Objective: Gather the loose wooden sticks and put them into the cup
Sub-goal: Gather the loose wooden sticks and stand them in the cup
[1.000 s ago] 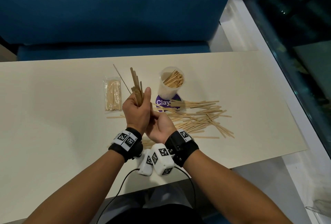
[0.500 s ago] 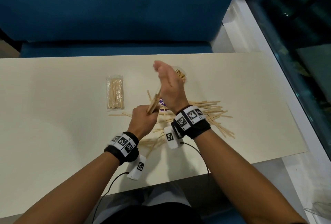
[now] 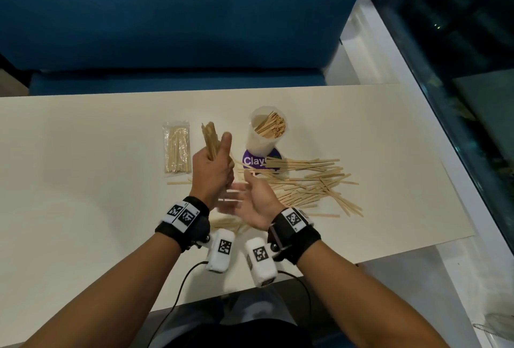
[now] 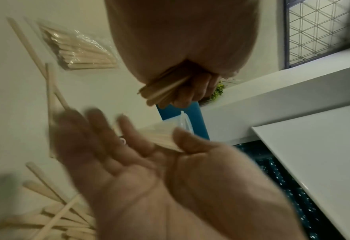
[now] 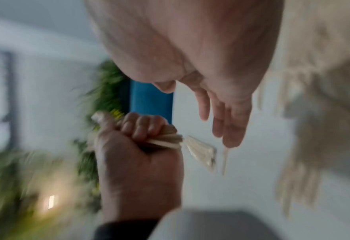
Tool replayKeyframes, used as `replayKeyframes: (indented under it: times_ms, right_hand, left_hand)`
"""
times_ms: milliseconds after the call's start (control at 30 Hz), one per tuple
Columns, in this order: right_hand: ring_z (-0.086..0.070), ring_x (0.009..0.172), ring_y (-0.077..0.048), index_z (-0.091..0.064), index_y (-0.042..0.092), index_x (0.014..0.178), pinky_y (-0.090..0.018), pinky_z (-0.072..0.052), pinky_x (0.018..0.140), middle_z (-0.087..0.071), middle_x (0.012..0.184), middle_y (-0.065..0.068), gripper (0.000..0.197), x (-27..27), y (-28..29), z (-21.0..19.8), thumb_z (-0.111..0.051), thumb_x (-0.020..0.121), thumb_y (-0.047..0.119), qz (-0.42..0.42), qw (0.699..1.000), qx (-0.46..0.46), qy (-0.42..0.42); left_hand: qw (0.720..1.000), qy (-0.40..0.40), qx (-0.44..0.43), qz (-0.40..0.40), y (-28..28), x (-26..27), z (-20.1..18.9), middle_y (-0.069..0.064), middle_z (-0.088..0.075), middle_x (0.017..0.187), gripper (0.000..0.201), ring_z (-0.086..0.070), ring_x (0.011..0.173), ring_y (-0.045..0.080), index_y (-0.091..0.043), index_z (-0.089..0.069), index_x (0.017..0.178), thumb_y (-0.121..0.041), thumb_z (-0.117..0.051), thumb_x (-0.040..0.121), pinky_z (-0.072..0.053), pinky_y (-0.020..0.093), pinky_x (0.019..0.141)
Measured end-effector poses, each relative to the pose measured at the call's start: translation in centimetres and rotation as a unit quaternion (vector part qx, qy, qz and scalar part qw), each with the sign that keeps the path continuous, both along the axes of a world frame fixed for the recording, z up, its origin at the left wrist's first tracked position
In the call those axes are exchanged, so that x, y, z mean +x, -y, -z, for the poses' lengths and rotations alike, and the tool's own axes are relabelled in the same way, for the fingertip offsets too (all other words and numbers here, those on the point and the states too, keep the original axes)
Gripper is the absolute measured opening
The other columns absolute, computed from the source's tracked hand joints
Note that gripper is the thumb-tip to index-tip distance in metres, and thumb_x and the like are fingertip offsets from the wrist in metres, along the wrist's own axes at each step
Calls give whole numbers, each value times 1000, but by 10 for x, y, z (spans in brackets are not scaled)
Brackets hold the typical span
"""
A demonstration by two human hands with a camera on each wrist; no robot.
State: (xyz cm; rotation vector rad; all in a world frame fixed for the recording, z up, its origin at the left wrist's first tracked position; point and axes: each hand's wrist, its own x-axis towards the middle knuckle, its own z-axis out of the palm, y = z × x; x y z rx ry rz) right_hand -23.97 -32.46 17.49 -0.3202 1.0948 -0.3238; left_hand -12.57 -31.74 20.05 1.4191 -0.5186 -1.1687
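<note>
My left hand (image 3: pixel 214 172) grips a bundle of wooden sticks (image 3: pixel 210 139) upright above the table, left of the cup (image 3: pixel 262 142). The translucent cup stands on a purple sticker (image 3: pixel 251 161) and holds several sticks. My right hand (image 3: pixel 247 200) is open, palm up and blurred, just below and right of the left hand. Loose sticks (image 3: pixel 308 181) lie spread to the right of both hands. In the left wrist view the bundle (image 4: pixel 164 91) pokes out of my left hand's fist above my open right hand (image 4: pixel 129 155). The right wrist view shows straight right fingers (image 5: pixel 221 116) beside my left hand (image 5: pixel 141 142).
A sealed clear packet of sticks (image 3: pixel 177 147) lies left of the hands. A few more loose sticks (image 3: pixel 225 221) lie near the table's front edge (image 3: pixel 389 250). A blue bench (image 3: pixel 178 28) runs behind the table, and a glass wall (image 3: pixel 459 69) stands on the right.
My right hand has dropped from over the cup to just under the left hand, palm open. The left hand has lifted the bundle and turned it upright.
</note>
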Motion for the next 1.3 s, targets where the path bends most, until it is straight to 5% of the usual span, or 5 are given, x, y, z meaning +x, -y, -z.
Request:
replayKeyframes:
  times_ms: [267,400,700,900,1300]
  right_hand:
    - [-55,130,-35,-47,-4,144,-50,-43,110,-58,140,-21,66,1,-2,-16,-32,107,49,119,979,103,129]
    - [-63,107,-21,-55,8,137,-37,-48,96,-62,135,-13,69,-2,7,-31,-31,103,64,-21,984,-159,-79]
    - [-65,92,-14,-77,12,107,-38,-56,85,-70,104,1,15,-25,33,-45,-69,94,13,-324,635,-675,-191]
    - [-68,90,-18,-80,9,105,-36,-57,81,-73,103,-6,18,-29,30,-41,-69,91,2,-307,616,-697,-203]
    - [-69,80,-2,-82,15,100,-19,-58,79,-76,91,5,15,-58,74,-71,-78,87,10,-182,744,-576,-285]
  left_hand:
    - [990,137,-25,-31,-6,-15,11,18,-46,57,63,-43,52,23,6,-45,67,-44,-69,97,-41,36,51]
    - [982,184,22,31,-12,-11,18,-4,-44,47,53,-42,47,13,-18,-48,51,-28,-65,101,-39,32,48]
    - [884,362,98,280,-13,12,26,6,-53,54,35,-46,51,20,-11,-53,58,-25,-56,91,-35,31,52]
    - [831,439,179,289,-7,2,18,1,-58,61,29,-55,56,20,-19,-53,61,-22,-55,90,-36,27,51]
    - [799,548,114,220,22,-12,4,-4,-51,50,36,-50,51,22,-23,-52,55,-31,-61,89,-28,26,49]
